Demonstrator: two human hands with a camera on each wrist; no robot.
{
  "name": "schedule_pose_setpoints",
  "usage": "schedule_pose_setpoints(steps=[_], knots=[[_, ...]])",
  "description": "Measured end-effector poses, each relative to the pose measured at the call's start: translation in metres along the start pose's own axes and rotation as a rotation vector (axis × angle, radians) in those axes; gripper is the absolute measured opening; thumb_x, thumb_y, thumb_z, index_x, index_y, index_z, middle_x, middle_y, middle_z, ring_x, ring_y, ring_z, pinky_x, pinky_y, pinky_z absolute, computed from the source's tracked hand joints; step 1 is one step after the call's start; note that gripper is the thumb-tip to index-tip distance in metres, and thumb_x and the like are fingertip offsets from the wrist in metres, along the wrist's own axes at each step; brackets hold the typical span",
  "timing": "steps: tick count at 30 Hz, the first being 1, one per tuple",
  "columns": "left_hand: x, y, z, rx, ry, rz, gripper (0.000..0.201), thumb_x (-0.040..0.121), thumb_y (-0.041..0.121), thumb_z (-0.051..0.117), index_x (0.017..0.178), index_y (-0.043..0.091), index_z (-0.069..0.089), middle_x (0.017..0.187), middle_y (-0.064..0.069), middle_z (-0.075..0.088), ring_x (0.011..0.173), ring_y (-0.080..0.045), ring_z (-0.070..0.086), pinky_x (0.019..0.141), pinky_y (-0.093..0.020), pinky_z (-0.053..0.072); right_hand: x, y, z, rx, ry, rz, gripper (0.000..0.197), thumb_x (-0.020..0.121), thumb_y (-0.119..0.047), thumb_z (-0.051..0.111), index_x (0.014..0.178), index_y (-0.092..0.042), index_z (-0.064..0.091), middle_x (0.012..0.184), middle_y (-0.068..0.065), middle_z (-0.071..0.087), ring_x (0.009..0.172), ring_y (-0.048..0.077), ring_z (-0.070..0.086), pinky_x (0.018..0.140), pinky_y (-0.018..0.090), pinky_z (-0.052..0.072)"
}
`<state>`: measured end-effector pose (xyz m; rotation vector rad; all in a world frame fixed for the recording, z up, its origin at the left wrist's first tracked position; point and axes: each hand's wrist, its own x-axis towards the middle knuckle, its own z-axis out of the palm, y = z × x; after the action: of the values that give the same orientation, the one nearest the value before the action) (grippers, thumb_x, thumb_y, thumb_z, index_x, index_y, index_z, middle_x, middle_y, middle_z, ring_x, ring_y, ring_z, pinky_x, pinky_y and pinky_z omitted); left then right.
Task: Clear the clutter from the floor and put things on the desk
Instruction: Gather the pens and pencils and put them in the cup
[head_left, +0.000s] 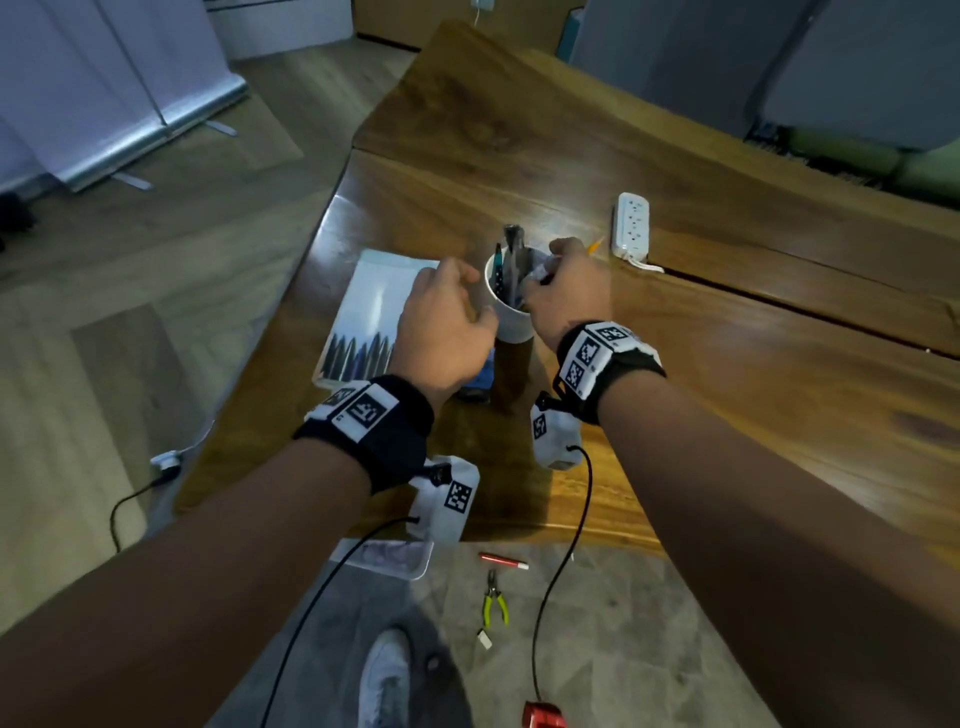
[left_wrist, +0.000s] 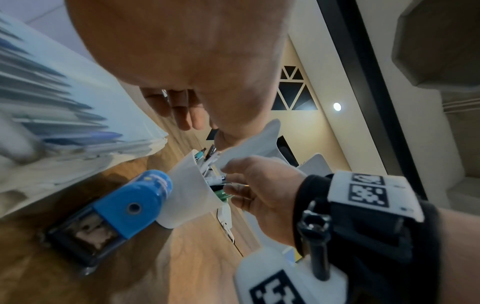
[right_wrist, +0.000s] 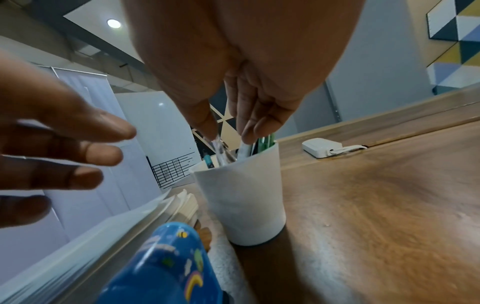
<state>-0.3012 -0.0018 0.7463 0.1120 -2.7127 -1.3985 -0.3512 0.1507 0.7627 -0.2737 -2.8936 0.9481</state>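
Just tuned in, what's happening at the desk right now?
The person's right hand is lowering pens into the white cup on the wooden desk, fingers pinched on them. The left hand hovers open beside the cup, above the stack of papers. Green-handled pliers and a red pen lie on the floor.

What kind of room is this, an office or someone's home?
Probably an office or meeting room: a long wooden desk with a power strip, a white cup of pens, and a roll-up banner stand nearby.
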Motion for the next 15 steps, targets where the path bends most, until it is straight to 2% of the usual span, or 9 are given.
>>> schedule_pose_setpoints(steps=[2, 4, 5, 6, 7, 8, 10, 12, 15], knots=[[-0.006, 0.004, -0.001, 0.024, -0.025, 0.004, 0.033, 0.09, 0.029, 0.066, 0.121, 0.025, 0.056, 0.118, 0.0, 0.056, 0.103, -0.018, 0.059, 0.087, -0.031, 0.051, -0.013, 0.002, -0.007, 0.003, 0.009, -0.023, 0.049, 0.091, -0.03, 0.067, 0.136, -0.016, 0.054, 0.122, 0.008, 0.07, 0.112, 0.028, 0.067, 0.088, 0.033, 0.054], [-0.02, 0.008, -0.004, 0.04, -0.016, 0.025, 0.027, 0.09, 0.027, 0.066, 0.115, 0.027, 0.055, 0.113, 0.0, 0.056, 0.097, -0.014, 0.058, 0.078, -0.019, 0.045, -0.035, 0.008, -0.021, 0.036, 0.015, -0.041, 0.046, 0.09, -0.029, 0.068, 0.134, -0.019, 0.057, 0.12, 0.004, 0.071, 0.107, 0.025, 0.068, 0.085, 0.031, 0.055], [-0.03, 0.011, -0.006, 0.046, -0.002, 0.047, 0.025, 0.09, 0.025, 0.066, 0.112, 0.028, 0.054, 0.108, 0.001, 0.057, 0.091, -0.011, 0.057, 0.072, -0.014, 0.04, -0.049, 0.014, -0.03, 0.064, 0.015, -0.046, 0.044, 0.091, -0.029, 0.068, 0.133, -0.02, 0.057, 0.119, 0.001, 0.071, 0.1, 0.021, 0.069, 0.08, 0.026, 0.056], [-0.042, 0.015, -0.007, 0.052, 0.012, 0.078, 0.024, 0.09, 0.025, 0.066, 0.111, 0.027, 0.055, 0.104, 0.001, 0.058, 0.087, -0.008, 0.056, 0.07, -0.012, 0.039, -0.064, 0.021, -0.04, 0.092, 0.016, -0.05, 0.041, 0.092, -0.03, 0.068, 0.131, -0.021, 0.058, 0.116, -0.003, 0.07, 0.092, 0.015, 0.069, 0.072, 0.016, 0.052], [-0.057, 0.018, -0.008, 0.062, 0.025, 0.117, 0.024, 0.09, 0.026, 0.066, 0.112, 0.026, 0.057, 0.102, 0.002, 0.06, 0.086, -0.008, 0.056, 0.07, -0.015, 0.042, -0.083, 0.028, -0.051, 0.116, 0.025, -0.057, 0.037, 0.093, -0.031, 0.067, 0.128, -0.022, 0.06, 0.112, -0.007, 0.069, 0.084, 0.01, 0.067, 0.065, 0.01, 0.048], [-0.074, 0.021, -0.007, 0.075, 0.037, 0.161, 0.026, 0.089, 0.028, 0.066, 0.114, 0.023, 0.059, 0.1, 0.001, 0.062, 0.087, -0.01, 0.058, 0.074, -0.021, 0.046, -0.102, 0.038, -0.06, 0.138, 0.045, -0.067, 0.033, 0.092, -0.032, 0.067, 0.124, -0.024, 0.062, 0.108, -0.01, 0.069, 0.08, 0.008, 0.065, 0.065, 0.011, 0.048], [-0.112, 0.026, 0.003, 0.086, 0.043, 0.243, 0.03, 0.088, 0.029, 0.065, 0.114, 0.017, 0.061, 0.099, -0.003, 0.065, 0.09, -0.018, 0.062, 0.081, -0.034, 0.051, -0.141, 0.061, -0.076, 0.177, 0.087, -0.089, 0.025, 0.089, -0.034, 0.067, 0.113, -0.028, 0.064, 0.099, -0.012, 0.071, 0.08, 0.01, 0.066, 0.074, 0.025, 0.053], [-0.157, 0.033, 0.021, 0.044, 0.017, 0.309, 0.025, 0.088, 0.026, 0.064, 0.11, 0.013, 0.061, 0.093, -0.004, 0.063, 0.083, -0.02, 0.062, 0.078, -0.04, 0.054, -0.181, 0.089, -0.089, 0.195, 0.109, -0.095, 0.019, 0.088, -0.034, 0.066, 0.106, -0.027, 0.064, 0.091, -0.01, 0.072, 0.077, 0.011, 0.067, 0.074, 0.029, 0.053], [-0.227, 0.047, 0.055, -0.003, -0.016, 0.361, 0.02, 0.09, 0.021, 0.066, 0.109, 0.019, 0.062, 0.089, 0.005, 0.057, 0.074, -0.011, 0.055, 0.073, -0.031, 0.051, -0.237, 0.134, -0.101, 0.216, 0.135, -0.083, 0.017, 0.089, -0.029, 0.067, 0.104, -0.023, 0.066, 0.09, -0.01, 0.073, 0.075, 0.01, 0.066, 0.072, 0.027, 0.049]])
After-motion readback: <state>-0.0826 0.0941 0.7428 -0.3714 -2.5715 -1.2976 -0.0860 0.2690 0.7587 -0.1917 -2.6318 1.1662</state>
